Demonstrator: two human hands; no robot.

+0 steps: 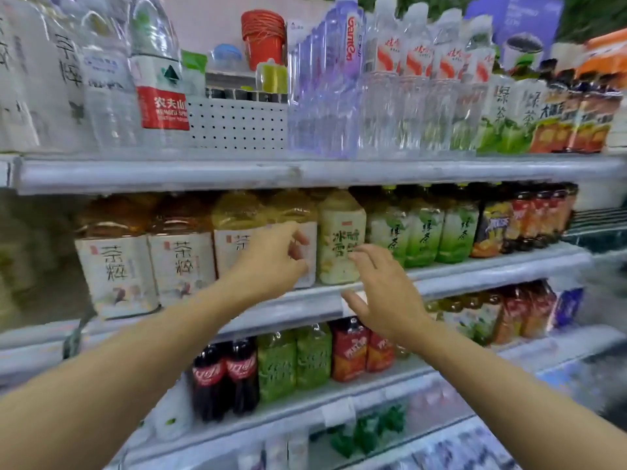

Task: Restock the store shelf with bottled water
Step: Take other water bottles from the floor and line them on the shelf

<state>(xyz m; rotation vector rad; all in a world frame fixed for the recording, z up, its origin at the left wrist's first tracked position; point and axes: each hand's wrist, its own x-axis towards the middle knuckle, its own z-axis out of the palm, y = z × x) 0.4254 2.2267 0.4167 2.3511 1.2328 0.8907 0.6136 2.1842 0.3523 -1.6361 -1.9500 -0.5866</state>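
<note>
Bottled water stands on the top shelf (305,171): big jugs with a red label (159,83) at the left, purple-tinted bottles (325,96) and clear bottles with red-white labels (410,96) to the right. My left hand (271,262) reaches into the middle shelf, its fingers curled round a white-labelled tea bottle (307,276). My right hand (386,293) hovers just right of it with fingers spread, fingertips near a pale green bottle (341,239), holding nothing.
A gap in the top shelf shows a perforated back panel (237,120), with red cups (263,39) behind. Tea bottles (118,266) fill the middle shelf. Cola bottles (224,374) and green bottles (295,357) stand below.
</note>
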